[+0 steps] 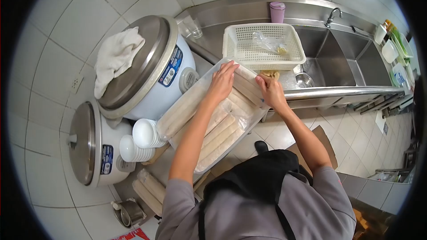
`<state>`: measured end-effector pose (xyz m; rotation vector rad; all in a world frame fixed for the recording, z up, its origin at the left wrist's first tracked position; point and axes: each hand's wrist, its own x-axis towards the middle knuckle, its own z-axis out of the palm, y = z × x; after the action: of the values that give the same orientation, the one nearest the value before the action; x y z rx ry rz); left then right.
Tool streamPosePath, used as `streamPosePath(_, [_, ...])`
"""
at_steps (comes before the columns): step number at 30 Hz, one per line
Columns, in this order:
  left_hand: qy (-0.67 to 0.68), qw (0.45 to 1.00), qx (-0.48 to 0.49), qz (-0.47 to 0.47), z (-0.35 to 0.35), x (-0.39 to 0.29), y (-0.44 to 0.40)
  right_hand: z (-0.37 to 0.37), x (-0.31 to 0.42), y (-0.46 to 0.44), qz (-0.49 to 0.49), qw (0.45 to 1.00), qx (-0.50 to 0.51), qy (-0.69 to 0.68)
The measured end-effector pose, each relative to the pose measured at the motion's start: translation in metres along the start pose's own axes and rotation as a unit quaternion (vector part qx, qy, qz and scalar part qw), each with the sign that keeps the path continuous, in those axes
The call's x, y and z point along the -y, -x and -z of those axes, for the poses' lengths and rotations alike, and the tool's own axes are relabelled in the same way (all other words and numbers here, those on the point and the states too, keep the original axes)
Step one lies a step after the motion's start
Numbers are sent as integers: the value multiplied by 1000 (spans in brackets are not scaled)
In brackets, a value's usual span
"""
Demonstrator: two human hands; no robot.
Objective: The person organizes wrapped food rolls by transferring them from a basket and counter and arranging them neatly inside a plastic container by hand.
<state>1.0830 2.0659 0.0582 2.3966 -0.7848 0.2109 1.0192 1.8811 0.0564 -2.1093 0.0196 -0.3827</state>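
Observation:
A translucent plastic bin (pixel 259 118) holds clear bags of long, pale, stick-shaped pieces, whose exact kind I cannot tell. My left hand (pixel 223 83) rests on the upper part of the bin's contents, its fingers stretched out over one plastic bag (pixel 184 109). At the bin's upper right corner, my right hand (pixel 271 91) has its fingers curled around the edge of another plastic bag (pixel 245 82). Its fingertips are partly hidden. More pale sticks (pixel 220 138) lie in plastic nearer my body, between my forearms.
Two large cookers (pixel 153 62) (pixel 89 144) stand left, a white towel (pixel 118 55) on one. Stacked white bowls (pixel 144 133) sit beside them. A white basket (pixel 264 64) is ahead, with a steel sink (pixel 318 55) and faucet (pixel 332 16) right. Bagged sticks (pixel 149 191) lie lower left.

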Motion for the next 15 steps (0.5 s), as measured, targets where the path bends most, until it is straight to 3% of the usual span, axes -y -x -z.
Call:
streamPosePath(11, [-90, 995, 34, -40, -6, 1, -23, -3, -10, -21, 82, 963, 87, 240])
streamPosePath(15, [-102, 993, 37, -41, -6, 0, -22, 1, 4, -21, 149, 936, 50, 316])
